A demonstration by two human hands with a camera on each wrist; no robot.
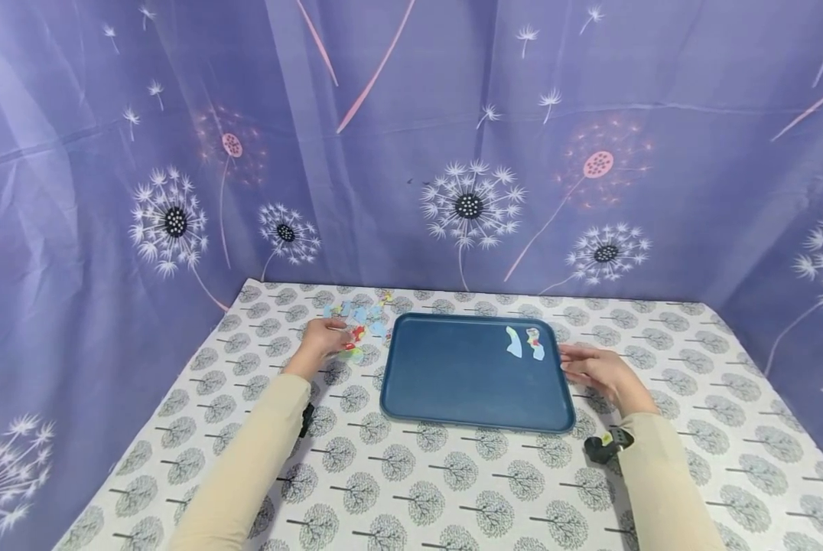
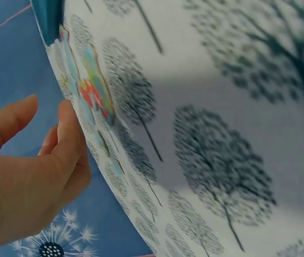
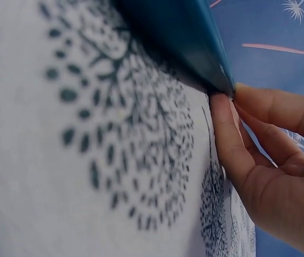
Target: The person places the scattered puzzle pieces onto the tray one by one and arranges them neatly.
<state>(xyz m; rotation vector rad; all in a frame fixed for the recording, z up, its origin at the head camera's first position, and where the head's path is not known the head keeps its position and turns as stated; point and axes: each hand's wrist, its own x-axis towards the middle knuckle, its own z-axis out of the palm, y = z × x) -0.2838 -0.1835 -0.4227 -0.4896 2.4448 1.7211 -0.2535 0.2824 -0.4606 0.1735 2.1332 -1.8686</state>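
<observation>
My left hand [image 1: 323, 338] is over a loose group of thin, irregular puzzle-like pieces [image 1: 359, 314], light blue, red and yellow. Its fingertips are right beside a red piece [image 1: 359, 334]. In the left wrist view the thumb stands apart from the fingers, with the colourful pieces [image 2: 95, 88] just beyond. A dark blue rectangular tray [image 1: 473, 383] lies right of the group. On its upper right lie a pale blue piece [image 1: 515, 343] and a multicoloured piece [image 1: 535, 344]. My right hand [image 1: 600, 371] pinches the tray's right rim [image 3: 224, 80] between thumb and fingers.
A white tablecloth [image 1: 425, 501] printed with grey trees covers the table. Behind it and at both sides hangs a purple curtain [image 1: 384, 191] with dandelions. Dark wrist cameras [image 1: 607, 445] are strapped at both sleeves.
</observation>
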